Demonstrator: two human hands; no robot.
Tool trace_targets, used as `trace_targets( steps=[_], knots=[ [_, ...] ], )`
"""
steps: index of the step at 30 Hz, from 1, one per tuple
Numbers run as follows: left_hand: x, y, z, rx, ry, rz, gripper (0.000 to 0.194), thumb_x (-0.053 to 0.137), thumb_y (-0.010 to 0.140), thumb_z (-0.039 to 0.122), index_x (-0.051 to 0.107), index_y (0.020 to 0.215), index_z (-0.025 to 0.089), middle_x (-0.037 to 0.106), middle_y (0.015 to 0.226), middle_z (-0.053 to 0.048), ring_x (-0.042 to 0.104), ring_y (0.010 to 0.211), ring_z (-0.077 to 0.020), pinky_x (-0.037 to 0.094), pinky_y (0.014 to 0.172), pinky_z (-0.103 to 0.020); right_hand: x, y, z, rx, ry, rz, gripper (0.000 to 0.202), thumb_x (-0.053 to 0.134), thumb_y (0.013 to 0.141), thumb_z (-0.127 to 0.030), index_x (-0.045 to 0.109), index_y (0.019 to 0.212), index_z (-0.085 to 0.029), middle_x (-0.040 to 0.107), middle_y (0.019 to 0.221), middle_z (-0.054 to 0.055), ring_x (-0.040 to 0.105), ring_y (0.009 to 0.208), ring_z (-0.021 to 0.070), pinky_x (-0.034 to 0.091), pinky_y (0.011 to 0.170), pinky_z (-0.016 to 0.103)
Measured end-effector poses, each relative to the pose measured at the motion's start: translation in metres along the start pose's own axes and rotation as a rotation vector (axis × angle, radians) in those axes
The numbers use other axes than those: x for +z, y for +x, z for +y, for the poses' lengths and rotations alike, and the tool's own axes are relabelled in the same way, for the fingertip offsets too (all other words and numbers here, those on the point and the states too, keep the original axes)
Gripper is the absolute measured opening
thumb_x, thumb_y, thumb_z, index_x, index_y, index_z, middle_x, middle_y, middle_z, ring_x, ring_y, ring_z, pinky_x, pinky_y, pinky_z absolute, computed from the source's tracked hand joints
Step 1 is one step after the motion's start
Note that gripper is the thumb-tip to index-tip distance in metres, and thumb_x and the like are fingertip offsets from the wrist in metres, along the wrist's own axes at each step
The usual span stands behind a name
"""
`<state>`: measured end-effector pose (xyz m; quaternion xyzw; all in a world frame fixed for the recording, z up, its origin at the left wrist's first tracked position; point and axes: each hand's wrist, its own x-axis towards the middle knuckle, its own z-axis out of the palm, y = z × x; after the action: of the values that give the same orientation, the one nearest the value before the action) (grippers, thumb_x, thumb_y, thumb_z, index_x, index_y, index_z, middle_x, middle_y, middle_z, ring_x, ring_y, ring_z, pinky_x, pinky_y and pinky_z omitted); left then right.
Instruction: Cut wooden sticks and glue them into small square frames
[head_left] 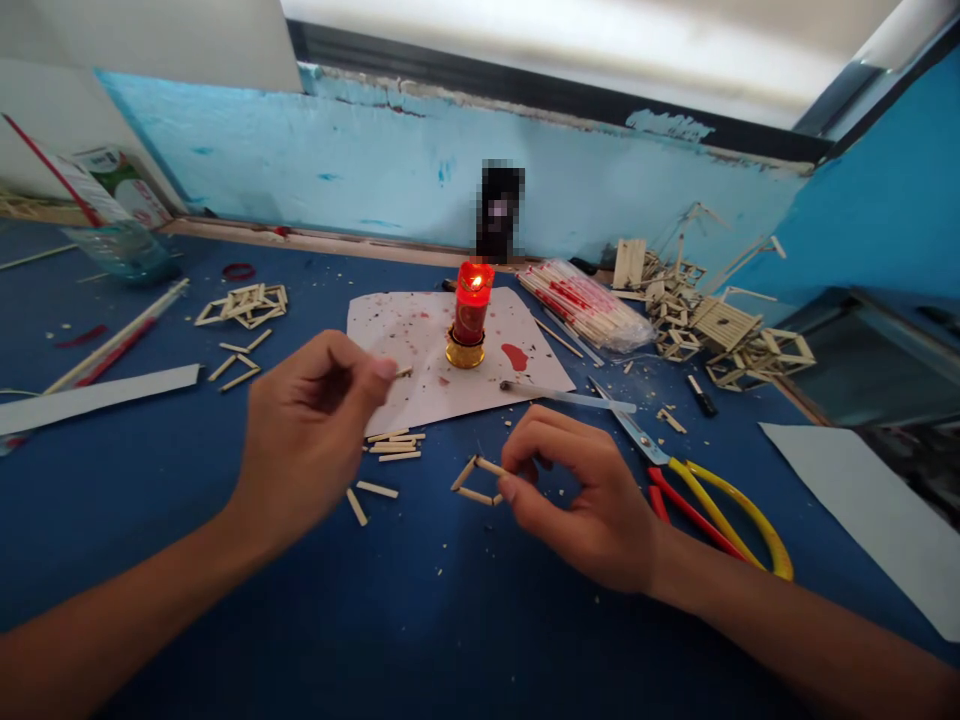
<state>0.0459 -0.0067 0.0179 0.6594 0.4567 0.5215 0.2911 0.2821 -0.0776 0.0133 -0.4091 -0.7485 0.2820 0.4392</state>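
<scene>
My left hand (311, 420) pinches a short wooden stick (403, 373), its tip poking out over the stained white paper (412, 340). My right hand (577, 490) grips the right corner of a small wooden stick frame (475, 494), partly hidden by the fingertips. Between the hands and farther back, a lit red candle (470, 305) stands on a gold base on the paper. Several loose short sticks (395, 447) lie near my left hand, just below the paper. A clear tube with a dark tip (570, 397) rests across the paper's right edge.
Scissors with red and yellow handles (664, 460) lie beside my right hand. Behind are a bag of red-tipped sticks (589, 303) and stick structures (724, 325). Stick frames (247, 303), a white strip (105, 398) and a glass bowl (124, 255) are at left; white paper (862, 500) at right.
</scene>
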Motion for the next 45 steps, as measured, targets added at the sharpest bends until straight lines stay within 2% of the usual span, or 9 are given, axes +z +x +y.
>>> trace_targets(
  steps=[2,5,8,12,21,29,36,40,45],
  knots=[
    [0.001,-0.009,0.006,0.062,0.021,-0.129,0.007,0.076,0.091,0.025,0.07,0.087,0.025,0.065,0.078,0.004,0.059,0.069,-0.0135,0.044,0.062,-0.027,0.0,0.0,0.0,-0.001,-0.004,-0.001,0.011,0.069,0.088,-0.01,0.067,0.078,-0.015,0.061,0.075,-0.002,0.056,0.067,0.0091,0.046,0.064,0.023],
    [0.004,-0.021,0.014,0.15,0.036,-0.346,0.009,0.065,0.096,0.022,0.073,0.091,0.024,0.066,0.081,0.003,0.061,0.073,-0.0147,0.046,0.068,-0.029,0.0,0.001,-0.001,-0.011,-0.005,0.002,0.01,0.068,0.087,-0.01,0.067,0.078,-0.015,0.061,0.076,-0.001,0.057,0.067,0.0088,0.046,0.064,0.023],
    [0.006,-0.029,0.017,0.186,0.038,-0.405,0.014,0.068,0.092,0.019,0.073,0.104,0.025,0.064,0.088,0.003,0.06,0.078,-0.0149,0.047,0.071,-0.029,0.0,0.001,-0.001,-0.018,-0.006,0.001,0.01,0.069,0.086,-0.009,0.068,0.078,-0.014,0.061,0.075,-0.001,0.056,0.067,0.0086,0.046,0.064,0.022],
    [0.008,-0.03,0.016,0.144,0.019,-0.47,0.018,0.073,0.09,0.015,0.076,0.104,0.026,0.065,0.088,0.004,0.06,0.078,-0.0128,0.047,0.071,-0.026,0.0,0.001,0.001,-0.031,-0.007,-0.01,0.009,0.069,0.085,-0.008,0.068,0.078,-0.014,0.061,0.075,-0.001,0.056,0.067,0.0086,0.045,0.064,0.023],
    [0.009,-0.028,0.016,0.094,-0.015,-0.503,0.009,0.082,0.087,0.019,0.081,0.093,0.026,0.068,0.077,0.005,0.062,0.068,-0.0114,0.047,0.062,-0.024,0.002,-0.001,-0.001,-0.04,-0.015,-0.017,0.01,0.069,0.086,-0.009,0.068,0.079,-0.015,0.061,0.076,-0.001,0.056,0.066,0.009,0.045,0.062,0.023],
    [0.008,-0.024,0.013,0.192,0.001,-0.514,0.01,0.083,0.09,0.017,0.083,0.091,0.027,0.074,0.077,0.005,0.067,0.064,-0.0096,0.049,0.06,-0.02,0.004,-0.001,0.0,-0.061,-0.022,-0.032,0.011,0.07,0.085,-0.005,0.069,0.083,-0.016,0.062,0.081,-0.001,0.059,0.071,0.0092,0.047,0.065,0.023],
    [0.006,-0.02,0.016,0.095,-0.045,-0.522,0.008,0.089,0.087,0.022,0.087,0.085,0.03,0.078,0.073,0.005,0.07,0.062,-0.0099,0.05,0.056,-0.017,0.001,-0.002,0.0,-0.111,-0.039,-0.038,0.009,0.068,0.091,-0.006,0.071,0.088,-0.014,0.063,0.085,0.002,0.059,0.072,0.0096,0.049,0.067,0.022],
    [0.004,-0.021,0.018,0.101,-0.039,-0.455,0.016,0.09,0.083,0.015,0.088,0.084,0.031,0.079,0.073,0.006,0.07,0.061,-0.0087,0.052,0.055,-0.014,0.001,-0.005,0.001,-0.107,-0.023,-0.034,0.006,0.067,0.099,-0.012,0.072,0.097,-0.016,0.069,0.086,0.003,0.063,0.074,0.0117,0.051,0.07,0.025],
    [0.004,-0.027,0.023,0.161,-0.042,-0.361,0.015,0.092,0.082,0.018,0.086,0.08,0.032,0.08,0.074,0.007,0.07,0.06,-0.0096,0.055,0.056,-0.016,0.006,-0.007,-0.002,-0.152,-0.075,0.047,0.007,0.067,0.101,-0.013,0.07,0.1,-0.019,0.072,0.084,0.002,0.063,0.07,0.0126,0.051,0.064,0.025]
  ],
)
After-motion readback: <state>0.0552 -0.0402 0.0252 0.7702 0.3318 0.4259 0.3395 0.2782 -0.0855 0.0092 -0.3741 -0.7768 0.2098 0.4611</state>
